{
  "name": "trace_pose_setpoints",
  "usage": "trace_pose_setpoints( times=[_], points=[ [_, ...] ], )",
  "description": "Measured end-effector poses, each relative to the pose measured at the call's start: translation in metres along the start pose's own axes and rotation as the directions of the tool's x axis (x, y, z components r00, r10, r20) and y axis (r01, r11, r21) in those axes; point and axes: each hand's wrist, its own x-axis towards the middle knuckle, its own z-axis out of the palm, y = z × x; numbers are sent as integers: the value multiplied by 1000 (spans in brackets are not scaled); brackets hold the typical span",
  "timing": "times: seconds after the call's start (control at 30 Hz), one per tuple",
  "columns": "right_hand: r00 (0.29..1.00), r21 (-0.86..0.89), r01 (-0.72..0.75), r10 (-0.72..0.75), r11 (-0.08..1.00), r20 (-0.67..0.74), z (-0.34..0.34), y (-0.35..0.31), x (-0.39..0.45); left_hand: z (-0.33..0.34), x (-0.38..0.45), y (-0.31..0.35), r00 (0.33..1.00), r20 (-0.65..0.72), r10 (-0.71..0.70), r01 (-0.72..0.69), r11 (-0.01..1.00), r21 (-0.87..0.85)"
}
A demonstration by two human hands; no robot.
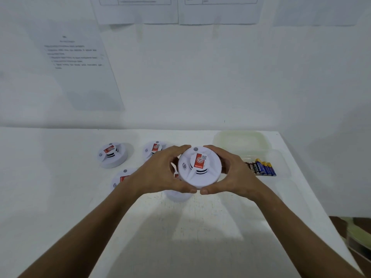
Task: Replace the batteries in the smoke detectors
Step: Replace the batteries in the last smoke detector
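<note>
A round white smoke detector (198, 169) with a red label on top is held above the white table (200, 227), face toward me. My left hand (160, 173) wraps its left rim and my right hand (230, 171) wraps its right rim, thumbs nearly meeting below it. Three more detectors lie on the table: one at the far left (112, 155), one behind my left hand (152, 149), one partly hidden by my left wrist (121, 178). Another white detector (177, 195) shows under my hands. Several batteries (261, 167), dark and blue-yellow, lie to the right.
The batteries sit in a clear plastic tray (281, 157). A translucent lidded box (241, 140) stands behind it by the wall. Printed sheets (80, 63) hang on the white wall. The table's right edge (321, 207) drops off to a dark floor.
</note>
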Motion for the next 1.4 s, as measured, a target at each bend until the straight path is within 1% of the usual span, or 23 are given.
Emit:
trace_pose_setpoints(
  times=[0.17, 0.27, 0.4, 0.47, 0.53, 0.6, 0.97, 1.27, 1.4],
  points=[
    [1000, 8, -20, 20, 1000, 18, -2, 1, 1, 4, 2, -7, 1000, -28, -10, 8, 999, -49],
    [1000, 10, -26, 26, 1000, 16, -2, 2, 3, 4, 3, -10, 1000, -23, -4, 3, 998, -66],
    [999, 5, -42, 42, 999, 6, 2, 2, 2, 0, 5, -11, 1000, -12, -21, 20, 999, -30],
    [999, -5, -44, 44, 999, 9, 2, 2, 3, 0, 5, -11, 1000, -4, -29, 29, 999, -42],
    [999, -5, -46, 46, 999, 13, 0, 3, 4, 1, 7, -11, 1000, -13, -4, 3, 999, -54],
    [999, -4, -49, 49, 999, 12, -1, 3, 5, 1, 8, -12, 1000, -16, 5, -6, 1000, -28],
    [999, -5, -24, 24, 1000, 31, -4, 2, 10, -4, 8, -8, 998, -59, 16, -15, 1000, 21],
    [999, 24, -25, 24, 999, 34, -8, 3, 9, -4, 7, -1, 997, -75, 6, -5, 1000, 20],
    [999, 18, -25, 25, 1000, 28, -11, 4, 8, -4, 9, 2, 997, -67, 32, -32, 999, 6]
  ],
)
